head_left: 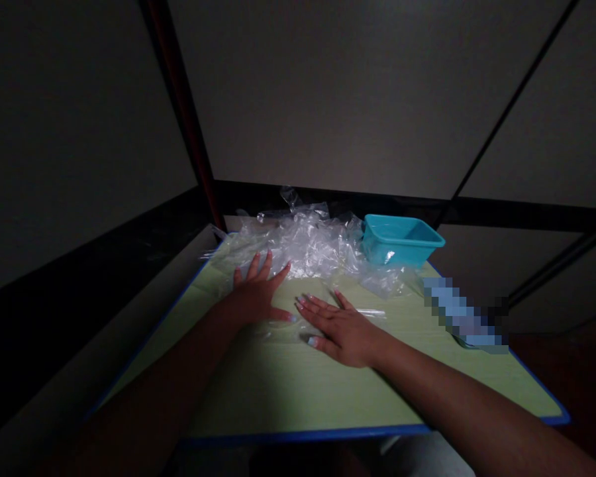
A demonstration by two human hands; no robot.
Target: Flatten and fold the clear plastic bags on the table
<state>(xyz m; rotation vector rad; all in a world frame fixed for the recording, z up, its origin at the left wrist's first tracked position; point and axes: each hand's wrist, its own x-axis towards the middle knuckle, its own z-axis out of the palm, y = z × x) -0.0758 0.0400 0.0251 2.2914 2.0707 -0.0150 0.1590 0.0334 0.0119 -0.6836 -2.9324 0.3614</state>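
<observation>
A heap of crumpled clear plastic bags [310, 242] lies across the far half of the table. My left hand [258, 291] has its fingers spread, their tips at the near edge of the heap. To its right, my right hand [345, 331] rests flat with fingers stretched out. Beneath and between the hands is a thin clear plastic piece [302, 330], hard to make out against the tabletop; a shiny strip of it [372, 313] shows just beyond the right hand. Neither hand grips anything.
A turquoise plastic basket [402, 253] stands at the far right of the yellow-green table [298, 397], which has a blue edge. A blurred-out bluish object [464, 318] lies by the right edge. Pale panelled walls [338, 99] rise close behind and to the left.
</observation>
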